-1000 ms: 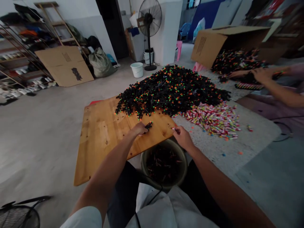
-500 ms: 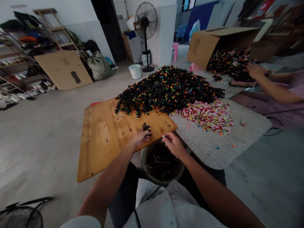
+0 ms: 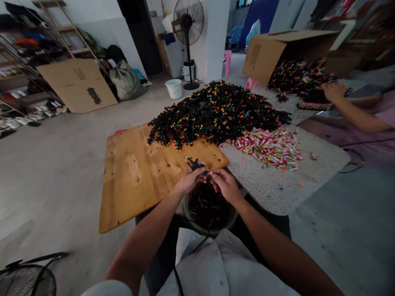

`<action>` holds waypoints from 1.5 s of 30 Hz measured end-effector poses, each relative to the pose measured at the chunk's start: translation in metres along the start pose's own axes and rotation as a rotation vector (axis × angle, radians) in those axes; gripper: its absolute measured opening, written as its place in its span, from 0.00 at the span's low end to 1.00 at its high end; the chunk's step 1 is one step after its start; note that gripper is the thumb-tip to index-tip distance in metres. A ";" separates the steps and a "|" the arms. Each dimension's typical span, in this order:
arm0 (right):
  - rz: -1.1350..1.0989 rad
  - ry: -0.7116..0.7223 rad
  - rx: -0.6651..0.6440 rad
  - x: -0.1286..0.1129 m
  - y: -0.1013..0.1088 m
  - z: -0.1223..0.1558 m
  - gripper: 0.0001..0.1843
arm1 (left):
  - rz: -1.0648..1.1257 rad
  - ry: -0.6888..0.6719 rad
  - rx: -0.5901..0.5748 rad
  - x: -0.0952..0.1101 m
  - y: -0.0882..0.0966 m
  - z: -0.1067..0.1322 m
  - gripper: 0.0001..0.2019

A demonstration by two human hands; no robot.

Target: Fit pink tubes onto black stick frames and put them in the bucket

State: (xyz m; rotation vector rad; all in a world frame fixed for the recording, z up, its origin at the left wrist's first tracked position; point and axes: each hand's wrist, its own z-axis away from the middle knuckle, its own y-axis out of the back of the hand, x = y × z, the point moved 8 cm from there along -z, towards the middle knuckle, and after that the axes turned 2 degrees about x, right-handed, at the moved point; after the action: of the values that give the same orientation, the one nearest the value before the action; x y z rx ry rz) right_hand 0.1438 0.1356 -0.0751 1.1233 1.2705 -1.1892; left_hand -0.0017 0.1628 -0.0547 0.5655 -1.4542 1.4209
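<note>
My left hand is closed around black plastic pieces that look like small toy guns, with green and orange tips, over the front edge of the wooden board. Pinched in the fingers of my right hand is a small tube with a white and red end. That tube meets the black pieces, and the fingertips of both hands are close together. Below them stands a round bucket holding many dark pieces.
A large heap of black pieces covers the board's far side. Beside it, pink and yellow tubes lie on the stone-topped table. At the right, another person's hand works near a cardboard box. A fan stands behind.
My left hand has moved right and turned, bringing the black pieces to the tube in my right hand. The gap between the hands has closed.
</note>
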 end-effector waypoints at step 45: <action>0.043 0.005 0.102 -0.009 0.016 0.010 0.20 | -0.085 0.043 0.118 -0.019 0.004 -0.004 0.26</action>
State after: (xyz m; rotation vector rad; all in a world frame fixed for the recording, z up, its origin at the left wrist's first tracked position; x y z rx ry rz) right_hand 0.1609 0.1267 -0.0670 1.2231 1.1948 -1.2313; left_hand 0.0038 0.1612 -0.0738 0.6594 -1.3038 1.4492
